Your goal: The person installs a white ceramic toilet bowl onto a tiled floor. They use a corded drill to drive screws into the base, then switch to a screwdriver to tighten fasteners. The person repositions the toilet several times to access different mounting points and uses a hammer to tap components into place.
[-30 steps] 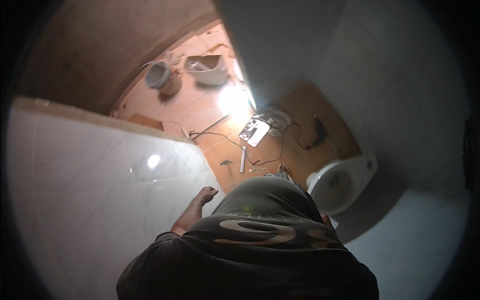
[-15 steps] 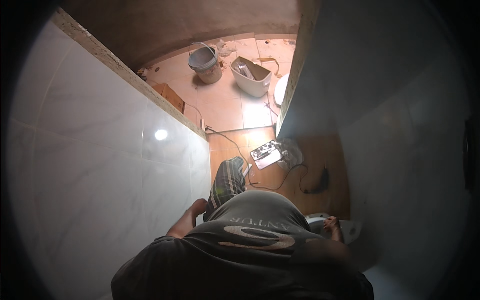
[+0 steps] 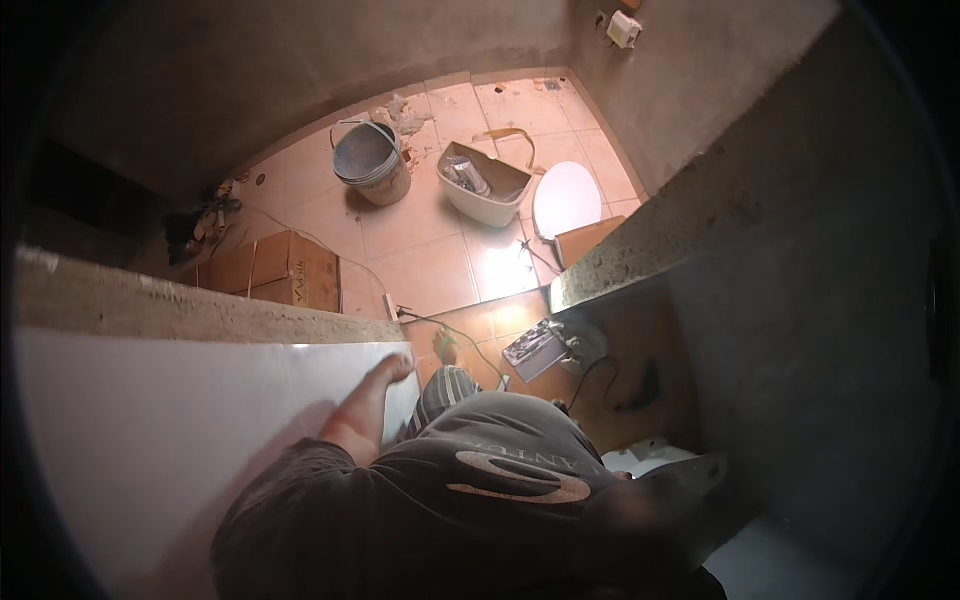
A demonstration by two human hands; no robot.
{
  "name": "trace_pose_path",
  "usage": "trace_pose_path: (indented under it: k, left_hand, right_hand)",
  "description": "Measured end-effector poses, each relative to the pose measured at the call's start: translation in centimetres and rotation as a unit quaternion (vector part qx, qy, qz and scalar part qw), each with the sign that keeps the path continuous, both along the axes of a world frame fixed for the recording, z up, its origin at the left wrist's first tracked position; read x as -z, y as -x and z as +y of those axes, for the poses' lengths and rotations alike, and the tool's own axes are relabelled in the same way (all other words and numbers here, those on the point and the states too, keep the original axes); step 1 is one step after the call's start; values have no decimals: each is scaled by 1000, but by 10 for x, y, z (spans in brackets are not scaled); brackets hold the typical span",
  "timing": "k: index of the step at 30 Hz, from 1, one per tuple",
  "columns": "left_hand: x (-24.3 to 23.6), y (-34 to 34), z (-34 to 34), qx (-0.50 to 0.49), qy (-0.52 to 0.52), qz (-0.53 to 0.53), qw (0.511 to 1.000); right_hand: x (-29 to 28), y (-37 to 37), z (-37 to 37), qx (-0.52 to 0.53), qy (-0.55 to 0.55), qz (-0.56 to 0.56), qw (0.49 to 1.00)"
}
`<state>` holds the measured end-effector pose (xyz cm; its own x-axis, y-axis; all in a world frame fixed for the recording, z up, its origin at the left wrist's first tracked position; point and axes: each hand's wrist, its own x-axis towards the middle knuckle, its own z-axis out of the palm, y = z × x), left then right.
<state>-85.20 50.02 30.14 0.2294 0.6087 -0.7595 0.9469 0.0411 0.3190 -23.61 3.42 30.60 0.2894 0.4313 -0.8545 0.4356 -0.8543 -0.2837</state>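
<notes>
My left hand [image 3: 396,368] reaches forward beside the white tiled wall [image 3: 200,420], just below its rough top edge, its fingers loosely apart and nothing visible in them. My right hand [image 3: 622,477] is mostly hidden beside my dark shirt, near a white toilet bowl [image 3: 645,458]; its fingers cannot be made out. Below me on the wood-look floor [image 3: 640,350] are my striped trouser leg [image 3: 440,400], an open tool case [image 3: 535,350] with a plastic bag [image 3: 585,340] and a dark cable [image 3: 590,380].
Beyond the doorway, the pink tiled floor [image 3: 420,250] holds a bucket [image 3: 372,175], an open cistern [image 3: 485,205] with packets inside, a white lid [image 3: 565,195] and cardboard boxes [image 3: 270,270]. Rough wall edges [image 3: 600,280] flank the opening; a socket box [image 3: 623,30] is on the back wall.
The view has swung toward the doorway, showing more of the far room. My left hand has risen along the left wall; my right hand has become mostly hidden.
</notes>
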Motion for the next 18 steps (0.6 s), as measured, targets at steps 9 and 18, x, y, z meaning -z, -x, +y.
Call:
trace_pose_path:
  k: [9,18]
  left_hand:
    - [-75,-15,280,-77,-83,-68,991]
    - [-39,-9,286,112,26,-63,991]
  right_hand:
    - [-77,161,189,101,-113,13,988]
    - [-132,164,388,100,-90,37,990]
